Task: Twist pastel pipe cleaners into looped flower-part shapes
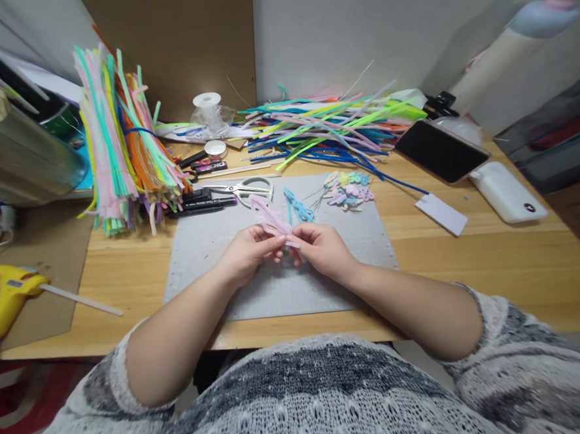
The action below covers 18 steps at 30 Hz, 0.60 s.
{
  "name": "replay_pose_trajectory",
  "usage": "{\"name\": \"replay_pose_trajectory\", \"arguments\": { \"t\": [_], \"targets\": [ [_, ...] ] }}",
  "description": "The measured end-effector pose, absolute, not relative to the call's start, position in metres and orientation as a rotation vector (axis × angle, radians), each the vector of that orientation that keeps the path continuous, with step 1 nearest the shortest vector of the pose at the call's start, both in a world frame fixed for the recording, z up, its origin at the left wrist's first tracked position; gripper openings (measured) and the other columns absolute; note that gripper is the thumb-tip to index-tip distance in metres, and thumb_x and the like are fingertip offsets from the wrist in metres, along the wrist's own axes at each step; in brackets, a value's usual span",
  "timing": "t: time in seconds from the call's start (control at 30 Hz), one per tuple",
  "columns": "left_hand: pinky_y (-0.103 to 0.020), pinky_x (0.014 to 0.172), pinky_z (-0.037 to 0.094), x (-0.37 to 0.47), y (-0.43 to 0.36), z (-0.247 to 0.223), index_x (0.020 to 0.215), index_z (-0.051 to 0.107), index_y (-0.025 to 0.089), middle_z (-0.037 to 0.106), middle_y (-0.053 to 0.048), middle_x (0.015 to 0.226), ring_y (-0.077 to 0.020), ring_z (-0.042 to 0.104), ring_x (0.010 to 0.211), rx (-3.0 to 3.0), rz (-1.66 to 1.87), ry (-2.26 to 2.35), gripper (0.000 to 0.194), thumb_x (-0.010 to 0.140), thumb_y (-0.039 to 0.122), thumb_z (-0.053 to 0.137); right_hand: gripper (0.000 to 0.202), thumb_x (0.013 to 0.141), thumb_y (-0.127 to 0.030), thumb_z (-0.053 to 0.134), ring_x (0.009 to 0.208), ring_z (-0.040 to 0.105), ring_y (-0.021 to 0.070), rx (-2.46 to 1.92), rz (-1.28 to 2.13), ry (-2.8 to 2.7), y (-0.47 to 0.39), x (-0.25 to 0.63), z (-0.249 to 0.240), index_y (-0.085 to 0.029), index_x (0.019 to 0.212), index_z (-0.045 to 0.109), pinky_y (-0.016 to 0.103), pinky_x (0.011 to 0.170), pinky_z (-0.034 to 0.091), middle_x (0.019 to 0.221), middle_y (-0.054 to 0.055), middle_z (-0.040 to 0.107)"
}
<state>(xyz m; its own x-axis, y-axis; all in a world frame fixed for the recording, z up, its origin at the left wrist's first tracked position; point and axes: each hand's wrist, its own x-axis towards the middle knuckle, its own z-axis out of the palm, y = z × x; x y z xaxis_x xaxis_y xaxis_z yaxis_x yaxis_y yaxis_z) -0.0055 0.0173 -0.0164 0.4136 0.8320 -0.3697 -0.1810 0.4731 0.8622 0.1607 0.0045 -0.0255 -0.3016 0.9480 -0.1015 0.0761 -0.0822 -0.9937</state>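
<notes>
Over the grey mat, my left hand and my right hand meet with their fingertips pinched on a bent pink pipe cleaner. Its loops stick up and to the left, while my fingers hide its lower part. Just beyond my right hand lies a blue twisted pipe cleaner piece. A pile of small pastel flower shapes, some with thin wire stems, rests at the mat's far right. Scissors with pale handles lie at its far edge.
Bundled pipe cleaners stand at the left, and loose ones spread along the wall. A yellow glue gun is at far left. A phone, a white power bank and a white tag lie at right.
</notes>
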Motion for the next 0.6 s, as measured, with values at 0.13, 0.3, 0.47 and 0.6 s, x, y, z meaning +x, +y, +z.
{"name": "replay_pose_trajectory", "arguments": {
  "t": [0.13,0.3,0.47,0.6],
  "targets": [
    [-0.020,0.049,0.037,-0.0039,0.0170,-0.0181,0.075,0.062,0.012,0.063,-0.001,0.062,-0.0071,0.051,0.050,0.910,0.785,0.960,0.029,0.063,0.032,0.078,0.030,0.078,-0.044,0.060,0.047,0.054,0.0086,-1.120,1.540,-1.421,0.0042,0.1604,-0.0253,-0.015,0.070,0.056,0.023,0.047,0.042,0.061,-0.001,0.057],
    [-0.021,0.048,0.037,-0.0024,0.0166,-0.0178,0.073,0.060,0.012,0.061,0.000,0.059,-0.0073,0.048,0.049,1.018,0.819,1.005,0.029,0.064,0.035,0.076,0.033,0.077,-0.047,0.061,0.047,0.054,0.0079,-1.119,1.575,-1.389,0.0038,0.1598,-0.0272,-0.016,0.070,0.055,0.022,0.047,0.042,0.062,-0.001,0.058],
    [-0.020,0.046,0.033,-0.0013,0.0164,-0.0163,0.073,0.059,0.012,0.057,0.001,0.056,-0.0067,0.045,0.047,1.042,0.806,1.011,0.031,0.067,0.039,0.073,0.030,0.079,-0.044,0.060,0.047,0.055,0.0073,-1.090,1.597,-1.386,0.0047,0.1600,-0.0287,-0.016,0.070,0.053,0.022,0.047,0.042,0.062,-0.001,0.057],
    [-0.020,0.045,0.033,-0.0014,0.0168,-0.0168,0.072,0.059,0.012,0.057,0.001,0.056,-0.0066,0.044,0.047,1.054,0.777,0.993,0.031,0.069,0.040,0.072,0.029,0.080,-0.042,0.059,0.048,0.055,0.0071,-1.084,1.614,-1.401,0.0048,0.1606,-0.0289,-0.016,0.071,0.053,0.021,0.048,0.042,0.064,-0.001,0.058]
  ]
}}
